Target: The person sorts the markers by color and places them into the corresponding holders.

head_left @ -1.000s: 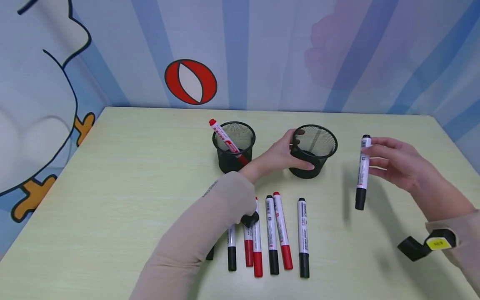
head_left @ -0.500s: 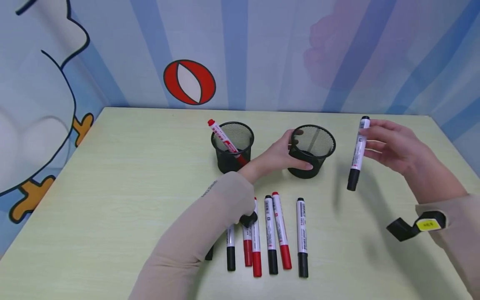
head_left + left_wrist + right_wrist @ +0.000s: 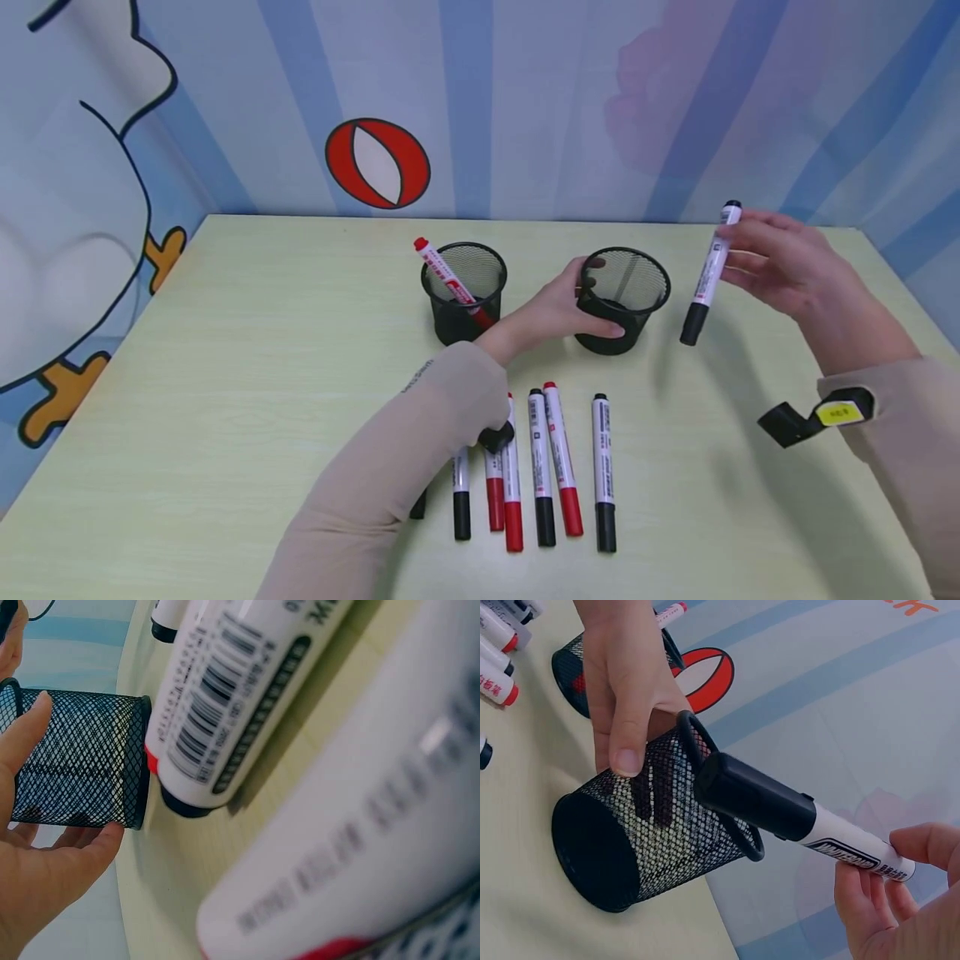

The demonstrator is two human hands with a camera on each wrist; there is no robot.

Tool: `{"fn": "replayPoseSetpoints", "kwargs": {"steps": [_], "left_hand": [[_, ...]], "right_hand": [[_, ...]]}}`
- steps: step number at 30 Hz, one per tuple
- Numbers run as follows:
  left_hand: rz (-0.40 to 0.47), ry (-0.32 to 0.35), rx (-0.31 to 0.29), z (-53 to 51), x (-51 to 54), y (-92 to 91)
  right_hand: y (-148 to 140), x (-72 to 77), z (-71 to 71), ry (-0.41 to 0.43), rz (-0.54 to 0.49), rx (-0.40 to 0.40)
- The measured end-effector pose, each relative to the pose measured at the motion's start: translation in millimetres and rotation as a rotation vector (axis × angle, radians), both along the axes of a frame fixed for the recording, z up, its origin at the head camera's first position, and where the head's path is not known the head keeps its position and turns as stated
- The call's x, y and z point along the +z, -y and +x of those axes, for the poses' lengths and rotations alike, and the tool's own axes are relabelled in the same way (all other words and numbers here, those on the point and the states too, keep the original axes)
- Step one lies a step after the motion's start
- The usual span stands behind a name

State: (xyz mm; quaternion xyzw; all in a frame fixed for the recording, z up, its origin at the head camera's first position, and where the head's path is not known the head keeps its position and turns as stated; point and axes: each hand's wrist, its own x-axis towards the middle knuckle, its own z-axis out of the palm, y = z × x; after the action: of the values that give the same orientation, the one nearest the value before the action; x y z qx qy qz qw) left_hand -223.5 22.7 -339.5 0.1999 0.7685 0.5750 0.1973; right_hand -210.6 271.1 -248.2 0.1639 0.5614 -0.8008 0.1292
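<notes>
holding a mesh cup [image 3: 636, 325] by its outer wall, the person's left hand [image 3: 557, 315] has its thumb in front and fingers behind; the fingers show only dimly through the black wire, and it is hard to tell whether the base sits flat on the table. the right hand [image 3: 787, 267] pinches a black-capped marker [image 3: 709, 271] near its upper end, thumb against fingers, cap slanting down to the left. this marker is in the air, right of the cup and apart from it in the head view; from the right wrist, its cap overlaps the rim and fingers cover the barrel's far end.

nearer the person, loose markers lie in a rough row, smooth white cylinders with red or black caps, such as a black one [image 3: 604, 475] at the right. the left sleeve [image 3: 390, 471], soft creased beige cloth, hides parts of the leftmost ones; only a dark end [image 3: 418, 506] peeks out beside it. in the left wrist view, a blurred white barrel [image 3: 352, 802] runs out of the frame, its print unreadable.

a second mesh cup [image 3: 459, 323], round and slightly tapered, stands to the left; a red marker [image 3: 450, 275] leans out over its rim, lower part dimmed by mesh. beneath is the pale, faintly grained table [image 3: 262, 375]. behind it, a blue-striped backdrop [image 3: 540, 108] bears a red and white ball [image 3: 377, 162] and a black-outlined figure cut off at left.
</notes>
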Motion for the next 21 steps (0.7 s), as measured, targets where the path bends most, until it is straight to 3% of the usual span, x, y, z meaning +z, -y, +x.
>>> {"fn": "replayPoseSetpoints", "kwargs": {"steps": [7,21], "left_hand": [[-0.007,-0.008,0.0,-0.3,0.0,0.8],[-0.026,-0.013,-0.01,-1.5,0.1,0.1]], "right_hand": [[11,5.9,-5.2,-0.077,-0.082,-0.106],[25,9.8,-9.1,-0.104,-0.14,-0.25]]}}
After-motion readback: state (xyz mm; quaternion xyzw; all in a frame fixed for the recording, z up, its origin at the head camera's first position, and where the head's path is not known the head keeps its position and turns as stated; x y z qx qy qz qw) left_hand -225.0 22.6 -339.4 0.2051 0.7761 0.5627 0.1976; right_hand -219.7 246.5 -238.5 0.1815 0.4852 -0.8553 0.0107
